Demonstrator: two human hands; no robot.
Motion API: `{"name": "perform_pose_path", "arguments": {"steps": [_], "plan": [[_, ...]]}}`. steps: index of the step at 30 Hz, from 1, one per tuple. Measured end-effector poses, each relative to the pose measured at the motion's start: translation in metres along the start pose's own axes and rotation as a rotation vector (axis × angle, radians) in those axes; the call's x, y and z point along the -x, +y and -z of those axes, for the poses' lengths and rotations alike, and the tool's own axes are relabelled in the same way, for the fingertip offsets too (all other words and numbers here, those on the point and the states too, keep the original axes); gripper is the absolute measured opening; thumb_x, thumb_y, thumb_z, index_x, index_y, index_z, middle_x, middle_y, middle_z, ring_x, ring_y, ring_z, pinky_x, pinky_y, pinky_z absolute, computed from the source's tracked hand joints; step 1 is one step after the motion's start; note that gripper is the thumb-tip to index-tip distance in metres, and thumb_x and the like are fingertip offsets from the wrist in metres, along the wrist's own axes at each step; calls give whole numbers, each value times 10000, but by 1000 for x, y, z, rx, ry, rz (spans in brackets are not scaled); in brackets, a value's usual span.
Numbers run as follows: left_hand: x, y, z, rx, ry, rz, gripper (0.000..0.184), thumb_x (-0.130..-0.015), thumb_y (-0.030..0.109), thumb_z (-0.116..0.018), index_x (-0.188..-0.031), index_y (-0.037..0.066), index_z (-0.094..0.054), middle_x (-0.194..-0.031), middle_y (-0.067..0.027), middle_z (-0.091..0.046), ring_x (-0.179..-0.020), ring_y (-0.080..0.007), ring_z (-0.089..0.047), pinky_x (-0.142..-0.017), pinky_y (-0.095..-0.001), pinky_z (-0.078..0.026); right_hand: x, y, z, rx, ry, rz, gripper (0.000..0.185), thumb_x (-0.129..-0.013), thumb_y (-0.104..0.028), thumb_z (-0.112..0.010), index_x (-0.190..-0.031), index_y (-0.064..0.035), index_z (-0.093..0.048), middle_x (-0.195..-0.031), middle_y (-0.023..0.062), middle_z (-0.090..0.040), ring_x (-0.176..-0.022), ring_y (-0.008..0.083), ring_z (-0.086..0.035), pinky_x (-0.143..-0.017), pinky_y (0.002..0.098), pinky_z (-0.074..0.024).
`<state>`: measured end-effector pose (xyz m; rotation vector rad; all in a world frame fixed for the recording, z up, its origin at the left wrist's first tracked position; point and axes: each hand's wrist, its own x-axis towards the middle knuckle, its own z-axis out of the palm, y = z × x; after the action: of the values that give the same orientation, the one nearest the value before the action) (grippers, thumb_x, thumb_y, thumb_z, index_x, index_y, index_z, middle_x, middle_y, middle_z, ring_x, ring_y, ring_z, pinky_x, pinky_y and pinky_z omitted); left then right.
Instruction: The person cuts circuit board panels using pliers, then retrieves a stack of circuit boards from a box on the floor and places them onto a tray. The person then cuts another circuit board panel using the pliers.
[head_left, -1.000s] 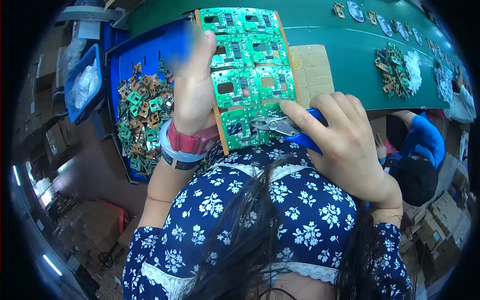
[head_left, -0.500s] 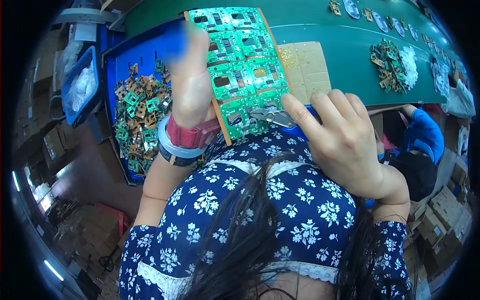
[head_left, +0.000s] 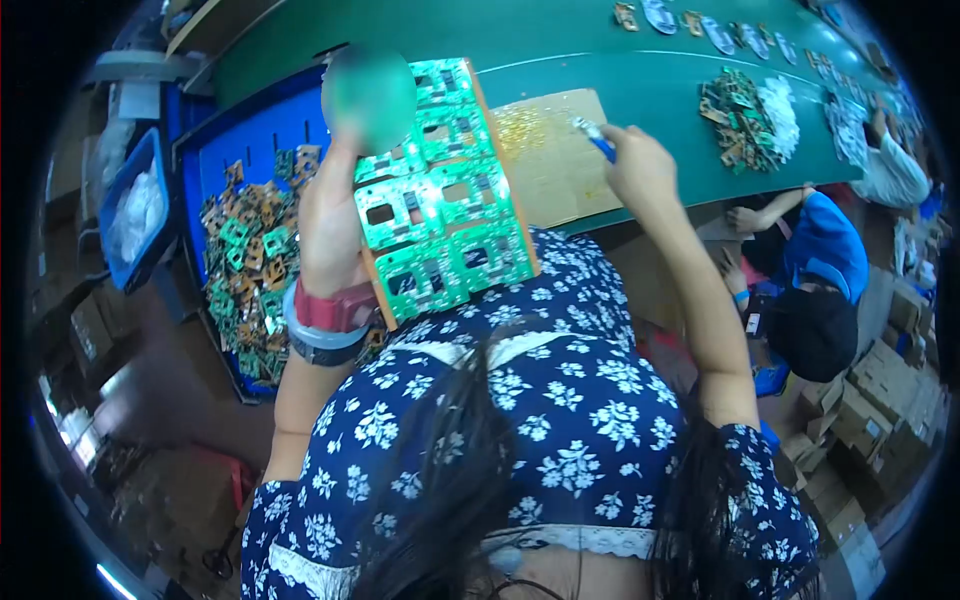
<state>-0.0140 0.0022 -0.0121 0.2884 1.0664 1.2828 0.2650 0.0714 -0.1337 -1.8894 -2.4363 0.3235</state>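
Brace PCB panel (head_left: 428,206) firmly in L hand (head_left: 328,225), gripped by left edge nr floral top (head_left: 570,390); w/ blue-handled tool (head_left: 603,147) clasped in R hand (head_left: 642,168) over cardboard (head_left: 565,195), aim tip clear of comps

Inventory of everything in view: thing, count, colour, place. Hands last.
Circuit panel: 1, green, brown edges, centre
Pliers: 1, blue-handled, right of panel
Table: 1, green, top
Cardboard: 1, tan, on table
Tray: 1, blue, left
Small boards: many, green and brown, tray and table
Pile: 1, white, on table, right
Basket: 1, blue, far left
Boxes: several, brown, lower right
Other people: two-plus, blue and white tops, right
Left hand: 1, red-banded, holding panel
Right hand: 1, bare, holding pliers
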Motion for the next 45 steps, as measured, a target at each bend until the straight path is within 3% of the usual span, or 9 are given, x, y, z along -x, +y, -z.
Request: {"name": "perform_pose_path", "arguments": {"steps": [2,6,8,12,17,25,29,38,45], "plan": [[2,0,-4,-37,22,-1,413,-1001,368,-414,-1165,17,-556,-963,-102,-680,-671,-140,-675,-513,-246,-550,-6,12,-43,296,-169,90,292,-771,-94,-598,-1053,-116,-671,-851,130,-605,-828,344,-607,-726,434,-500],[1,5,-2,-122,86,-27,418,-994,378,-428,-1145,17,-575,-961,-104,-684,-664,-135,-676,-502,-242,-546,14,7,-23,262,-148,121,318,-768,-88,-610,-1080,-112,-663,-862,137,-597,-844,346,-600,-736,426,-495],[-1,5,2,-100,52,-36,419,-990,384,-435,-1135,20,-584,-944,-98,-688,-657,-132,-676,-495,-238,-543,26,-14,35,-14,-59,59,355,-764,-80,-623,-1117,-110,-646,-874,135,-587,-865,326,-593,-749,413,-479],[-8,3,-7,-74,54,-31,419,-994,381,-426,-1139,20,-582,-922,-92,-692,-652,-127,-674,-496,-235,-543,58,-55,120,-236,189,221,457,-719,-30,-643,-1169,-103,-614,-856,114,-552,-830,311,-553,-739,405,-439],[-11,5,-19,-42,-9,-20,416,-999,372,-414,-1144,19,-579,-911,-92,-695,-643,-130,-673,-497,-237,-543,76,-77,151,-255,105,397,519,-667,-12,-659,-1175,-109,-615,-878,105,-541,-839,302,-539,-761,394,-431],[-12,13,-12,-44,-49,-42,417,-1003,367,-406,-1154,13,-569,-950,-98,-686,-655,-134,-669,-498,-240,-535,83,-82,150,-172,28,444,551,-622,-5,-676,-1159,-114,-620,-894,95,-522,-848,280,-523,-774,392,-420],[-7,12,-18,-125,59,-94,415,-1006,364,-408,-1154,10,-566,-978,-99,-676,-685,-139,-667,-504,-248,-530,83,-79,142,-65,70,457,569,-599,-16,-698,-1154,-118,-618,-884,86,-509,-842,268,-518,-749,387,-414],[-8,5,-16,-211,97,-107,426,-1006,359,-416,-1252,23,-505,-1053,-101,-662,-745,-155,-672,-521,-233,-523,87,-72,129,2,147,514,329,-763,-83,-547,-1083,-82,-620,-756,40,-483,-747,207,-521,-679,335,-399],[-6,-2,-20,-261,22,-46,432,-1003,355,-421,-1266,20,-493,-1073,-103,-659,-757,-156,-675,-513,-223,-516,94,-65,128,-17,79,472,333,-755,-101,-559,-1082,-87,-625,-765,31,-504,-751,190,-536,-668,326,-409]]}}
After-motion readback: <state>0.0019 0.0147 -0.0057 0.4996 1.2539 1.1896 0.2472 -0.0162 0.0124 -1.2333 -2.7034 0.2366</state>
